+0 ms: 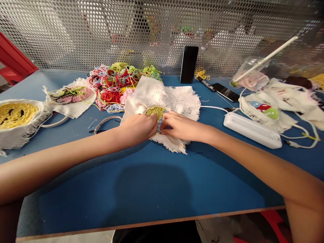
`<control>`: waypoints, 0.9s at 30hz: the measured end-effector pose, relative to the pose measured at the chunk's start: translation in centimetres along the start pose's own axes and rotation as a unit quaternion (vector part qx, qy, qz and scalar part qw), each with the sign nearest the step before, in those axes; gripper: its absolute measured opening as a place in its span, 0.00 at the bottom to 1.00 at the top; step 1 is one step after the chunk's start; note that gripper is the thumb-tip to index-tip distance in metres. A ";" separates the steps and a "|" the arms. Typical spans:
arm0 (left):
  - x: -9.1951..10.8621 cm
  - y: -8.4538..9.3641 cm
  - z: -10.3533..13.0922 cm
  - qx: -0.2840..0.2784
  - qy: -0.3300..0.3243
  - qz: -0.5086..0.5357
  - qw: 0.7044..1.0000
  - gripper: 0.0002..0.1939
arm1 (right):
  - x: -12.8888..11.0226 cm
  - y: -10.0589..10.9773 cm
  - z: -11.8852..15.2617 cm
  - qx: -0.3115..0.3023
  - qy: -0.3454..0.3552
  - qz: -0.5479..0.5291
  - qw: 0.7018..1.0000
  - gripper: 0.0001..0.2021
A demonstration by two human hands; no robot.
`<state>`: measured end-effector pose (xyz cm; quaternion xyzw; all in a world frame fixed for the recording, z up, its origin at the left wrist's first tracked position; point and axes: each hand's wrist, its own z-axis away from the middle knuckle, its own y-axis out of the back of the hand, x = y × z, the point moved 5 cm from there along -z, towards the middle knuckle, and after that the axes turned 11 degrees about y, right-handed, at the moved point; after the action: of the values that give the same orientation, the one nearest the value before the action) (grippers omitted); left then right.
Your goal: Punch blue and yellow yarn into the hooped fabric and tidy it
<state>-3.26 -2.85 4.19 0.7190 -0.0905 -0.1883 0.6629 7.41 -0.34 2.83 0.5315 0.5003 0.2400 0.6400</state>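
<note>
A small embroidery hoop (149, 108) lies on the table with frayed white cloth (186, 98) stretched in it. Yellow-green stitching (157, 111) fills the upper part inside the ring, and some blue shows below. My left hand (140, 126) is closed over the hoop's left side, its fingers curled down against the rim. From the other side, my right hand (178, 126) bends its fingers in a pinch at the hoop's right part, close to the left fingers. Whatever lies between the right fingertips is hidden. Loose thread (164, 92) trails over the cloth.
Behind the cloth is a tangled heap of coloured yarn (111, 81). Stitched pieces (19, 114) lie left, others (265, 109) right. A phone (189, 64) leans against the perforated metal screen (162, 27). A second phone (225, 92), a marker (205, 83) and a white corded device (251, 130) are right.
</note>
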 end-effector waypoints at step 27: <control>-6.3 -0.6 5.0 -0.024 0.000 -0.011 1.000 0.14 | 1.5 -0.5 0.4 0.028 -0.075 -0.149 0.986 0.08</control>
<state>-11.02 -4.95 4.25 0.7037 -0.0778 -0.1977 0.6779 8.23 0.57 1.73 0.4853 0.5313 0.0871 0.6889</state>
